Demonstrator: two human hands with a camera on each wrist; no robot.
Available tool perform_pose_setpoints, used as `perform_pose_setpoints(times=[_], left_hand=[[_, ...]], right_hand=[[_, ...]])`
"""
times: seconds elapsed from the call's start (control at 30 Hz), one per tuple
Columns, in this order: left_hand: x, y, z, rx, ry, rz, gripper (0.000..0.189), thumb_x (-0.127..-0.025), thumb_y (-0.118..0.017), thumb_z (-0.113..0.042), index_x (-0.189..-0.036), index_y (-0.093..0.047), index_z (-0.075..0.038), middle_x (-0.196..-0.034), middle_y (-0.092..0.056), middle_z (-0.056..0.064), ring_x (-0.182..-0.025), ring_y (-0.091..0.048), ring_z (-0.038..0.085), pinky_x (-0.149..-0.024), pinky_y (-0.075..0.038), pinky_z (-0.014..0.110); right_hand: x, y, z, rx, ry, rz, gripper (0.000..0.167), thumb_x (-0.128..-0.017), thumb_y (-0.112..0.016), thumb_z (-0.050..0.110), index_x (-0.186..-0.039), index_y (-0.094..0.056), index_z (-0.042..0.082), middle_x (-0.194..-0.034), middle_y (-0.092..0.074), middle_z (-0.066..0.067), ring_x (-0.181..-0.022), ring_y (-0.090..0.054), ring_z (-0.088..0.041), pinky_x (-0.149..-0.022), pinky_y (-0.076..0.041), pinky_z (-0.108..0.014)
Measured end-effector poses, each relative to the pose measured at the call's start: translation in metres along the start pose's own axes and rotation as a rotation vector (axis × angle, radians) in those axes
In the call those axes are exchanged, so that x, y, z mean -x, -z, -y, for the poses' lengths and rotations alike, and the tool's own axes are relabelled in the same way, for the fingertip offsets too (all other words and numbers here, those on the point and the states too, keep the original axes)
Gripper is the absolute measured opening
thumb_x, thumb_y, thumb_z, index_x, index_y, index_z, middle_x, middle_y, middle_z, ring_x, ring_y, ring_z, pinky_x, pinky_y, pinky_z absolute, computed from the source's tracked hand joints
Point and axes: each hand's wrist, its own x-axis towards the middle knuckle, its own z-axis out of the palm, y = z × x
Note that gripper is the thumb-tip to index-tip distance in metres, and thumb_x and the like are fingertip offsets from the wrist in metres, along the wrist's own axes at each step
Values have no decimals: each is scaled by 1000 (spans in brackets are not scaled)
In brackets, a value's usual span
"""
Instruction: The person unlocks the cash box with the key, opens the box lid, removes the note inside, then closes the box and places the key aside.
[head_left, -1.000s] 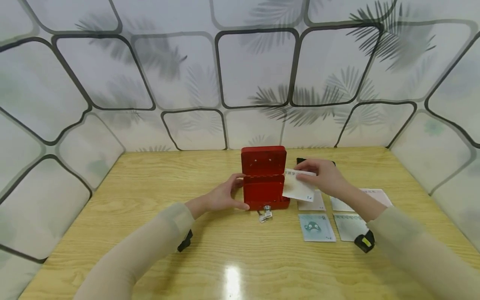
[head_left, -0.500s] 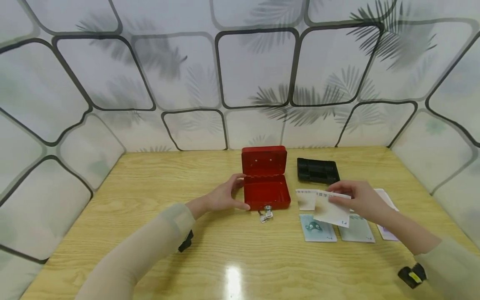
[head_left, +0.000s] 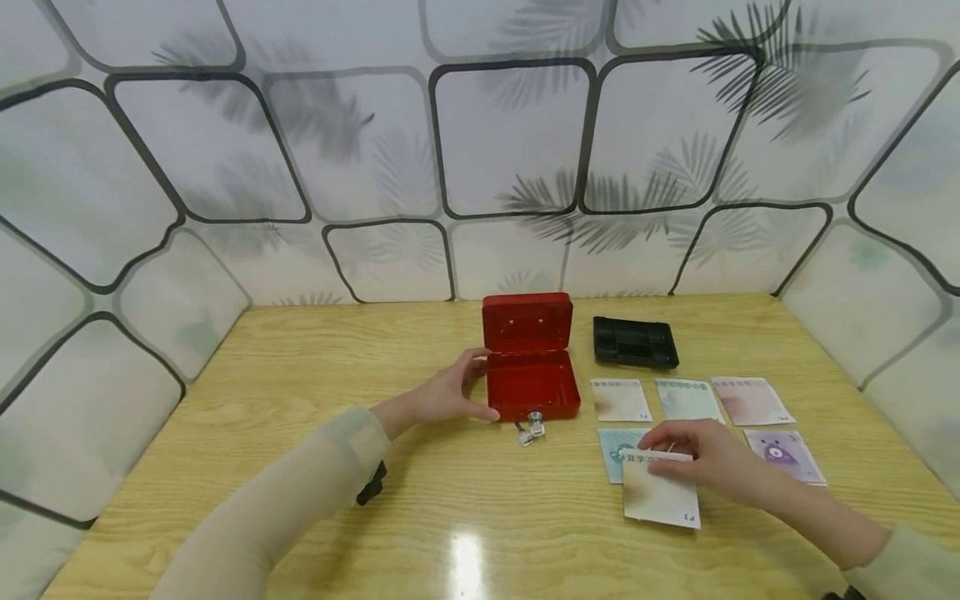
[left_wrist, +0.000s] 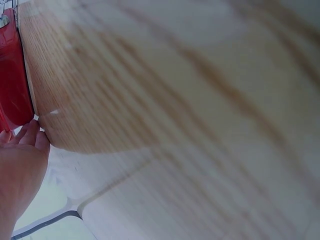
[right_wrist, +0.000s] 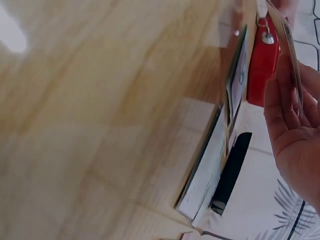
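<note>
A red cash box (head_left: 517, 413) stands on the table with its lid raised and its inside in view. My left hand (head_left: 446, 392) holds its left side, thumb by the front corner and fingers farther back. In the left wrist view those fingers touch the red wall. Between the thumb and fingers of my right hand (head_left: 712, 460) is a beige play-money note (head_left: 660, 504), tilted over a teal monster note (head_left: 612, 468). The hand and note cover another note behind them. Keys (head_left: 528, 433) hang at the box's front lock.
Beige (head_left: 621, 402), green (head_left: 684, 402) and pink (head_left: 752, 402) notes lie in a row, with a purple note (head_left: 786, 454) nearer. A black coin tray (head_left: 637, 364) stands behind them. A patterned wall (head_left: 405, 167) borders the back of the table (head_left: 337, 350).
My right hand has carried the beige note away from the box, rightward and then toward the near side. The black tray and the beige note behind it came into view. The left hand stays put.
</note>
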Motion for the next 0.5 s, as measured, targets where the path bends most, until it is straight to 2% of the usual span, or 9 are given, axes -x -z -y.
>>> perform_pose_setpoints(times=[0.17,0.3,0.5], left_hand=[[0,-1,1,5,-4,-3,91,-78,-84,-19,-147,-25,-10,-149,-39,15,-137,-36,27,-114,-22,43],[-1,-1,2,-1,1,-7,91,-78,-84,-20,-147,-25,-11,-149,-39,15,-137,-36,27,-114,-23,43],[-1,-1,2,5,5,-9,91,-78,-84,-20,-147,-25,-11,-148,-39,15,-137,-36,27,-114,-22,43]], right_hand=[[1,-11,-1,0,23,58,17,-88,-73,20,-102,-70,11,-92,-66,10,-83,-59,-4,-71,-51,-23],[1,-15,-3,-10,20,110,17,-88,-73,22,-102,-70,12,-91,-66,10,-82,-58,-3,-69,-50,-24],[3,-19,-4,34,6,122,18,-86,-75,28,-98,-70,16,-88,-65,10,-72,-53,-1,-61,-46,-23]])
